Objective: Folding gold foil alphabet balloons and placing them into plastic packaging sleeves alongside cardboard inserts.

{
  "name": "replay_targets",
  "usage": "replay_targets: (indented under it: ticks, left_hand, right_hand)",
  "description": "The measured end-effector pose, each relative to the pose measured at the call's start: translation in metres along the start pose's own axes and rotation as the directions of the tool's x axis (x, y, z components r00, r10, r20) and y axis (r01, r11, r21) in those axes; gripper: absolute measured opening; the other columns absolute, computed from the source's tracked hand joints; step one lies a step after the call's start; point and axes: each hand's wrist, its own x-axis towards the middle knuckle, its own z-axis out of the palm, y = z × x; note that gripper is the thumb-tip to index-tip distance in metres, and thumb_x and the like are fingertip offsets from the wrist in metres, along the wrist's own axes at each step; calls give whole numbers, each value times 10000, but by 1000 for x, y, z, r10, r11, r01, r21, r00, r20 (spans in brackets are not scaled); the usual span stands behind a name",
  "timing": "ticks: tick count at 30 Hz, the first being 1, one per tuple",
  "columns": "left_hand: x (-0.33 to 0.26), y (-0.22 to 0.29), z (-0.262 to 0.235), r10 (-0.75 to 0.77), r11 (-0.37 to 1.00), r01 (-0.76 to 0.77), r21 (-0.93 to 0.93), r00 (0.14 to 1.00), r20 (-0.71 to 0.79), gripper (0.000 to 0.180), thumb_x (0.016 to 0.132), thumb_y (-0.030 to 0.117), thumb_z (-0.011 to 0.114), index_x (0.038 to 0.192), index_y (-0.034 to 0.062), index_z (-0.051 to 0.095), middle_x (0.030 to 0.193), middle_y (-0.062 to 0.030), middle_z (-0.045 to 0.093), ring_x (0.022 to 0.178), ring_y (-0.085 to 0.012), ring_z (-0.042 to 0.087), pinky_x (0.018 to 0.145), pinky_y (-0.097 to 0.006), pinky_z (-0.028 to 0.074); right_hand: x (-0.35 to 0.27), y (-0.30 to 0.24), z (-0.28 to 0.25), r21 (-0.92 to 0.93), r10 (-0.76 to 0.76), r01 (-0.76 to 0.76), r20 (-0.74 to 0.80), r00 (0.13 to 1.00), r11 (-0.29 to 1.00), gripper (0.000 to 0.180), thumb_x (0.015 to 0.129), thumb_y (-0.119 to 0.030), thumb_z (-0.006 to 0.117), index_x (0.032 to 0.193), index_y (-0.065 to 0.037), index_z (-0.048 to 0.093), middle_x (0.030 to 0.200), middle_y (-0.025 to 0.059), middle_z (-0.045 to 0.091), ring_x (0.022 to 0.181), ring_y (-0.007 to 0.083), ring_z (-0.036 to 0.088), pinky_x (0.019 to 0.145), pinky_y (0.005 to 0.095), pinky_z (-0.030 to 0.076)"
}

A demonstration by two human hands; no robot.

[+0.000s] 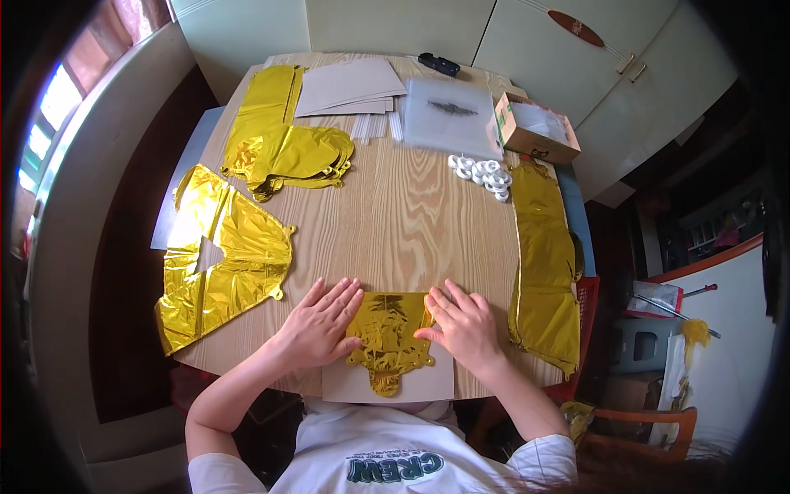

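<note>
A folded gold foil balloon [390, 323] lies flat at the table's near edge, its small tabbed end toward me. Beneath it is a sheet of greyish cardboard [429, 385], which shows around the balloon's narrow end. My left hand [321, 323] rests flat along the balloon's left side, fingers stretched out. Against the right side lies my right hand [466, 326], also flat, with its fingertips over the foil's edge. Neither hand grips anything. A larger gold foil balloon [247, 239], shaped like a numeral or letter with an opening in it, lies spread out to the left.
Stacked gold foil balloons [284, 152] lie far left, others [543, 263] along the right edge. Cardboard sheets [346, 86], clear plastic bags [448, 136], white straw-like strips [370, 126], small white rolls [484, 171], an open carton [553, 150] and a black object [439, 64] line the far side.
</note>
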Motion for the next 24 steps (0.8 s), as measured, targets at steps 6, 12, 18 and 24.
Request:
replay_targets:
  ticks: [6,12,18,24]
  left_hand:
    - [15,-1,-30,0,997,5,73,998,-67,665,980,419,471,1482,4,340,1490,-163,432,1463,-289,278,1189,-574,108]
    - [88,7,-13,359,929,-369,-41,921,-153,590,1004,354,449,1523,109,310,1552,-77,360,1466,-255,274,1210,-505,138]
    - [100,-3,11,455,890,-456,20,884,-108,602,1003,410,411,1543,177,285,1590,1,299,1480,-218,240,1220,-485,119]
    - [98,-2,14,436,899,-438,5,894,-101,601,991,425,406,1540,207,297,1592,33,295,1487,-208,219,1222,-499,77]
  right_hand:
    - [0,-1,-1,-17,0,1,22,1000,1000,577,805,-549,653,1114,-65,715,1178,52,702,1224,235,569,911,381,431]
    - [0,-2,0,-34,10,-9,31,999,999,561,768,-530,695,1088,-70,713,1161,50,702,1213,240,576,915,395,430]
    - [-1,-6,-3,24,51,-52,44,998,998,516,745,-474,748,1054,-64,701,1078,52,694,1197,250,578,912,405,428]
    - [-12,-32,-13,80,20,-16,-45,999,997,420,806,-400,735,1066,-73,688,1108,41,660,1117,221,576,920,396,424]
